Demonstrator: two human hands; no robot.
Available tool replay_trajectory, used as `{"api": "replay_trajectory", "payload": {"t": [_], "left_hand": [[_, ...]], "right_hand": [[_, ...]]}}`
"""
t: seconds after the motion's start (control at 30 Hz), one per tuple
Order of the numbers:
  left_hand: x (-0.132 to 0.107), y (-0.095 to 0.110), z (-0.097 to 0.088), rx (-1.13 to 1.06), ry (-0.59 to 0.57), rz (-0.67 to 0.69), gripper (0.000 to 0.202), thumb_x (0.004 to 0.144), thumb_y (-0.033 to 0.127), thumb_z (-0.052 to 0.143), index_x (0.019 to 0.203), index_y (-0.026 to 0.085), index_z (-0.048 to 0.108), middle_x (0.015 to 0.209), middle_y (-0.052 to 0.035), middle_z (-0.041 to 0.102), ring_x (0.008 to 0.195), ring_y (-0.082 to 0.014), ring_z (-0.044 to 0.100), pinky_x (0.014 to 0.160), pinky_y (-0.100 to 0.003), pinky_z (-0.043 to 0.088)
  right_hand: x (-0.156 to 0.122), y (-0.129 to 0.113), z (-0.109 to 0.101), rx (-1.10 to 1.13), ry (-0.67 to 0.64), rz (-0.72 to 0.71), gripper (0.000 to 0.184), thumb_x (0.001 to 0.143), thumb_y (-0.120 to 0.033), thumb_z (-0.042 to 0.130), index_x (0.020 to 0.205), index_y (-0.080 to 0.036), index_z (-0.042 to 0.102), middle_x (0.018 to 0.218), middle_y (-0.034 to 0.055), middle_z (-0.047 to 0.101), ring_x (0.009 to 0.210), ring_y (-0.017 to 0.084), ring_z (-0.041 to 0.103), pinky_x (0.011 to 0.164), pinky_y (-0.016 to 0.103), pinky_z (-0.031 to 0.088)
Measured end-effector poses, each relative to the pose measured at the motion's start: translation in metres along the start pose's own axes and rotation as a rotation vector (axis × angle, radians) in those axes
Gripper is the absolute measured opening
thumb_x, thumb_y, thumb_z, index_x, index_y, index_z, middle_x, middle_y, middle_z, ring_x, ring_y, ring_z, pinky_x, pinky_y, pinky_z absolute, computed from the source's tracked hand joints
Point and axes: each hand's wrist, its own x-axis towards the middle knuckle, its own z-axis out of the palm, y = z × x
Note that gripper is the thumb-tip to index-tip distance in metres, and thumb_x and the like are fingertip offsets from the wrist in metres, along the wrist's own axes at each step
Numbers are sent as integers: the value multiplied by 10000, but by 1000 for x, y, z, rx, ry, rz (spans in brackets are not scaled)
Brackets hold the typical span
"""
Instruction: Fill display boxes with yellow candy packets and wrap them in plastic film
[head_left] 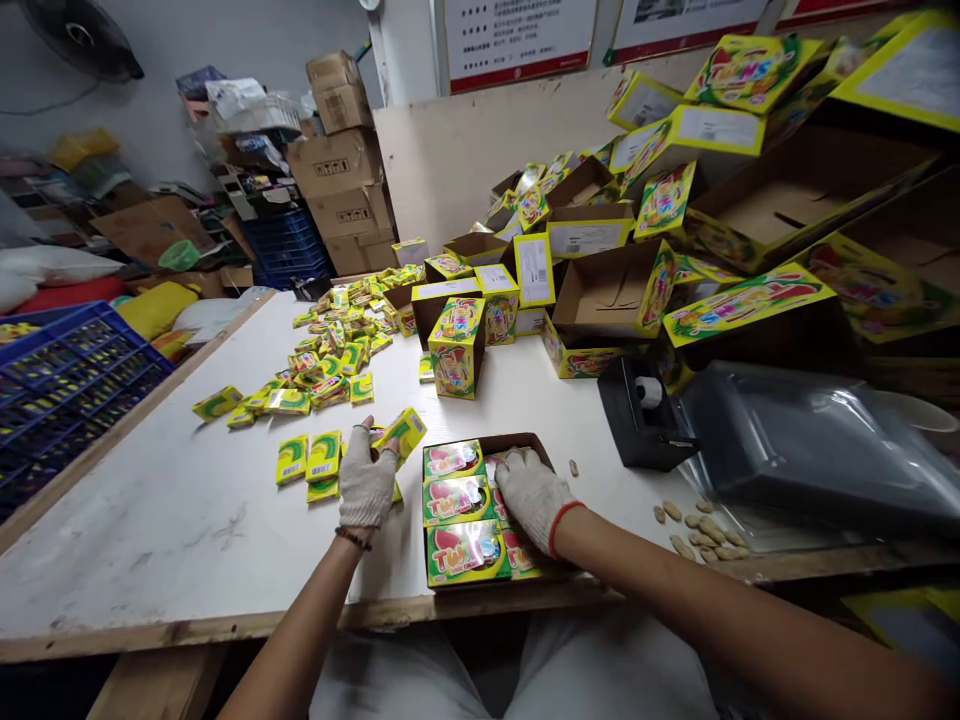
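Both my hands wear white knit gloves. My left hand [366, 480] is closed on a small yellow-green packet [403, 432], held just above the white table [187, 520]. My right hand [531, 490] lies inside an open brown carton [517, 442] at the table's front edge, fingers curled down onto the colourful packets [457, 510] that fill it. A few loose yellow packets [309, 460] lie just left of my left hand.
A scatter of loose packets [330, 360] runs toward the back. An upright printed box [456, 350] stands mid-table; a heap of open printed boxes [637, 270] fills the right. A black tape dispenser [642, 410], grey plastic bags [817, 440], peanuts [701, 530], and a blue crate [67, 380] at left.
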Motion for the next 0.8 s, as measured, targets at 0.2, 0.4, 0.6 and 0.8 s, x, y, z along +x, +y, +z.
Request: {"api": "replay_trajectory", "payload": {"t": [0.2,0.4,0.6,0.8], "left_hand": [[-47,45,24,-518,-144,-51,537,845,417,602,1310,154,543,1142,-90,674,997,-214,667,831,-309,553],[-62,49,46,-557,-185,-82,505,831,370,620,1279,146,557,1118,-93,699,978,-210,684,816,-300,567],[-62,41,41,-571,-204,-83,496,835,381,624,1274,155,575,1092,-81,704,961,-209,686,806,-309,573],[-63,39,42,-544,-211,-74,519,832,420,644,1282,170,574,1164,-95,683,1005,-228,680,826,-313,577]], "right_hand": [[8,-5,-4,182,-39,193,400,900,-46,459,1271,-17,605,1265,307,591,1166,313,589,916,414,522],[24,0,-13,287,-105,280,444,951,-91,367,1321,-165,601,1222,237,581,1126,297,594,800,360,541],[14,-6,-19,321,-130,310,375,937,-140,472,1273,-114,635,1202,250,596,1138,311,619,866,387,537],[25,6,-18,390,-220,345,401,896,-215,593,1283,-113,622,1180,235,640,1087,301,674,845,370,554]]}}
